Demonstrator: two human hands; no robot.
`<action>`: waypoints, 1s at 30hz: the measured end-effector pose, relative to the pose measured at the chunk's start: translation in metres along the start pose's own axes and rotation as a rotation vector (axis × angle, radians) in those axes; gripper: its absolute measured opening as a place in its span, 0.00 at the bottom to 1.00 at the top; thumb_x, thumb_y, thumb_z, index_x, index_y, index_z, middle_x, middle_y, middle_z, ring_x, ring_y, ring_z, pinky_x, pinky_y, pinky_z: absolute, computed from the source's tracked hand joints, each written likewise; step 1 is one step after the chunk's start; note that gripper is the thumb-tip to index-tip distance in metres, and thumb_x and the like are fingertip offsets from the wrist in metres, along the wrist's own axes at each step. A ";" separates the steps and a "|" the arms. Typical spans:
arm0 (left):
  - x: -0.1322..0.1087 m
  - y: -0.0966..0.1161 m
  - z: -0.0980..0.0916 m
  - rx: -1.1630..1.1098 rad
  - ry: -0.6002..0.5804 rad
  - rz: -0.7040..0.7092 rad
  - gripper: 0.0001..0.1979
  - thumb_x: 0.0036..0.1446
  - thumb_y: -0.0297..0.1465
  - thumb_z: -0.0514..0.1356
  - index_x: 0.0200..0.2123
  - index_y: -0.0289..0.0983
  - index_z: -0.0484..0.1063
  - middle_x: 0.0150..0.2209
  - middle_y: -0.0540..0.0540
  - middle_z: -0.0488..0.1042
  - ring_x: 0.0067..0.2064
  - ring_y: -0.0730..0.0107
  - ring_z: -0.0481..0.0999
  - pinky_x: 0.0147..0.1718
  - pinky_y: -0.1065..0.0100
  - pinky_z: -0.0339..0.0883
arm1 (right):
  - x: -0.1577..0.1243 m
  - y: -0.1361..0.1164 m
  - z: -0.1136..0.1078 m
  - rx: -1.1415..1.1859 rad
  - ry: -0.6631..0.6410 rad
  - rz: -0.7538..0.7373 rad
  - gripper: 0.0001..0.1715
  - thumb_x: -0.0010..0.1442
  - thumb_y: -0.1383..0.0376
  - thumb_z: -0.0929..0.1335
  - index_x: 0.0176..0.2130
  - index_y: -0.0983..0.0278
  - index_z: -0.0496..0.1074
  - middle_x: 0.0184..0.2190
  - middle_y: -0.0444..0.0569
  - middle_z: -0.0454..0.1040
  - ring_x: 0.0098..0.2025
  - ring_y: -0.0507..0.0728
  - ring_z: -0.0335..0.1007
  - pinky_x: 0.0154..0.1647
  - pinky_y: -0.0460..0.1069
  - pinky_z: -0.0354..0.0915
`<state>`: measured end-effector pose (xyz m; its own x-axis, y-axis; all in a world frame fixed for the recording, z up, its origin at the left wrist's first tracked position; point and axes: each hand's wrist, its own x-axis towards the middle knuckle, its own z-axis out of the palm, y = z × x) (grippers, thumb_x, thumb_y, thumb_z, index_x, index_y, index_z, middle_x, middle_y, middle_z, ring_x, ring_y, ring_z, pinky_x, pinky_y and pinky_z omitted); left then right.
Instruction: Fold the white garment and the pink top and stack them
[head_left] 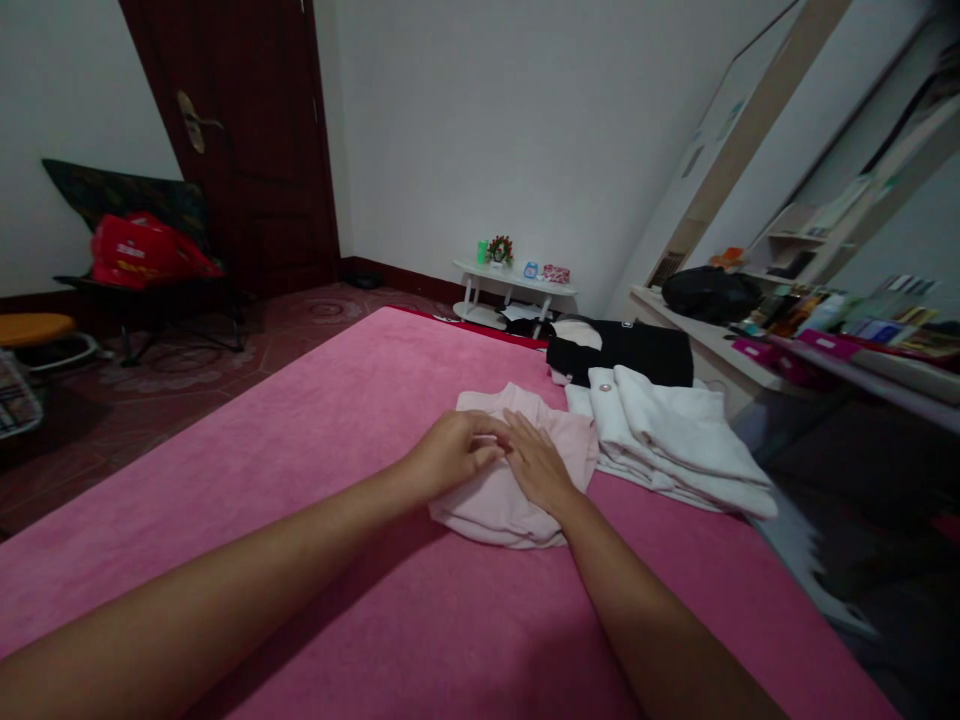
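Observation:
A pale pink folded garment (517,515) lies on the pink bed cover (315,400); I cannot make out what kind of garment it is. My right hand (534,462) rests flat on top of it with the fingers stretched out. My left hand (459,450) lies against its left side, fingers reaching over to touch the right hand's fingers. Just right of the pink garment sit folded white trousers (675,425) with a button showing. Behind these is a folded black garment (637,348).
On the right a dresser (720,335) carries a black bag (709,293) and several bottles and boxes. A low white shelf (517,278) stands against the far wall. At the left, a red bag (150,252) sits on a folding chair near the dark door (255,130).

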<state>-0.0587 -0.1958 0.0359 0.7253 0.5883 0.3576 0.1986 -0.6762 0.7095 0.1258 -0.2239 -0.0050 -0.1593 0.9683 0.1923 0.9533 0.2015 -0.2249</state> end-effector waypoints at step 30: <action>-0.018 0.014 0.031 0.550 -0.265 -0.005 0.55 0.38 0.62 0.58 0.64 0.37 0.54 0.67 0.32 0.46 0.66 0.31 0.42 0.58 0.35 0.35 | 0.034 0.040 -0.001 -0.066 -0.094 0.143 0.30 0.68 0.53 0.52 0.66 0.55 0.48 0.69 0.48 0.41 0.70 0.62 0.34 0.64 0.69 0.39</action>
<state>-0.0481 -0.2300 0.0206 0.8487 0.5096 0.1418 0.4627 -0.8451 0.2678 0.1585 -0.1831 -0.0063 -0.0408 0.9965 0.0724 0.9822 0.0533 -0.1802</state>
